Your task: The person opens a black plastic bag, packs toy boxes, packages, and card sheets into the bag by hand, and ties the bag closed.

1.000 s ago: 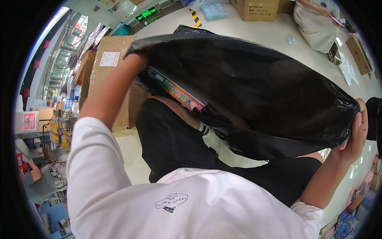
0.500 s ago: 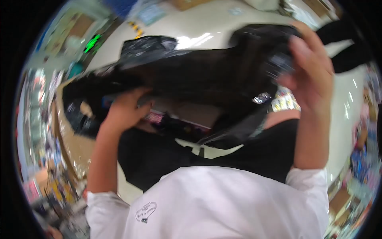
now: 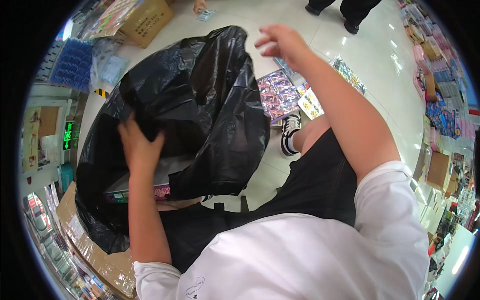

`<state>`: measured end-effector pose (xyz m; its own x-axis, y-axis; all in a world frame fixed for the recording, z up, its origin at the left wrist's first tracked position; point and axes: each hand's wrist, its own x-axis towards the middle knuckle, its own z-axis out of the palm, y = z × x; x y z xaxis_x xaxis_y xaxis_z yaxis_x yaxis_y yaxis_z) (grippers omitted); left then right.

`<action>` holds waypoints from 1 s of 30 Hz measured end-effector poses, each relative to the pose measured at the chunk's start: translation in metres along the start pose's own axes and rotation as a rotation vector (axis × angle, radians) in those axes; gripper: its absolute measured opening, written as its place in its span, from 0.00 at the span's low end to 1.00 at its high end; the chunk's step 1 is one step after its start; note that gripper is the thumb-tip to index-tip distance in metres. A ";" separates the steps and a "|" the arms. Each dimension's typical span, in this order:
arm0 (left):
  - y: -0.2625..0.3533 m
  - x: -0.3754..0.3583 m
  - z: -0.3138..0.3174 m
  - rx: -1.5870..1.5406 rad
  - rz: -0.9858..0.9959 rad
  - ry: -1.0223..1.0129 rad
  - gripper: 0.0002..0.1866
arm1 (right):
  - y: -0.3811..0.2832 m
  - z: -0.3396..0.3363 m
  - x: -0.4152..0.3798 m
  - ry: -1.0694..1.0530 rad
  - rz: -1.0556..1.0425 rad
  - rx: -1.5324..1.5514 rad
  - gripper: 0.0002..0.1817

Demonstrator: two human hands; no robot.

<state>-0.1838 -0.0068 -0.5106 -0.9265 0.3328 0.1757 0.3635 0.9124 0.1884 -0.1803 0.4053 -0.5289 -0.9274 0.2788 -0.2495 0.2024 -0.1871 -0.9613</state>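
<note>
A large black plastic bag (image 3: 225, 150) spreads over the front of my lap, its mouth gaping toward me. Inside its near edge lies a flat box (image 3: 161, 192) with a pink and green printed side, mostly covered by the plastic. My left hand (image 3: 140, 150) reaches into the mouth of the bag above the box, thumb and fingers spread. Up beyond the bag's right side, my right hand (image 3: 285, 44) is raised with its fingers apart and nothing in them.
Colourful printed packs (image 3: 278, 94) lie on the floor beside my shoe (image 3: 290, 132). A cardboard box (image 3: 147, 22) stands at the upper left, near blue stacked goods (image 3: 72, 64). Another person's legs (image 3: 350, 15) are at the top. Shelves of goods (image 3: 440, 100) line the right.
My right hand has let go of the bag and moved left and up. The bag now stands fuller and wider open, and my left hand has shifted slightly left. The view has turned.
</note>
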 end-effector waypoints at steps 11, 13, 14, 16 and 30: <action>0.001 -0.025 0.064 -0.072 0.026 -1.037 0.23 | 0.369 -0.041 -0.035 0.459 0.855 -0.498 0.37; 0.032 -0.015 0.036 -0.112 -0.159 -1.234 0.22 | 0.418 -0.029 -0.049 0.644 0.879 -0.296 0.40; 0.024 -0.020 0.045 -0.094 -0.151 -1.240 0.22 | 0.419 -0.018 -0.056 0.779 0.730 -0.147 0.44; -0.001 -0.033 0.071 0.003 -0.155 -1.187 0.23 | 0.395 -0.004 -0.058 0.892 0.556 0.079 0.53; -0.039 -0.040 0.082 0.162 -1.092 -1.431 0.57 | 0.417 -0.006 0.010 1.079 0.442 0.791 0.42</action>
<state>-0.1693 -0.0360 -0.6038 -0.1064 -0.5232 -0.8456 -0.3331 0.8200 -0.4654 -0.1028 0.3361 -0.9324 -0.0673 0.5660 -0.8217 -0.1526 -0.8197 -0.5521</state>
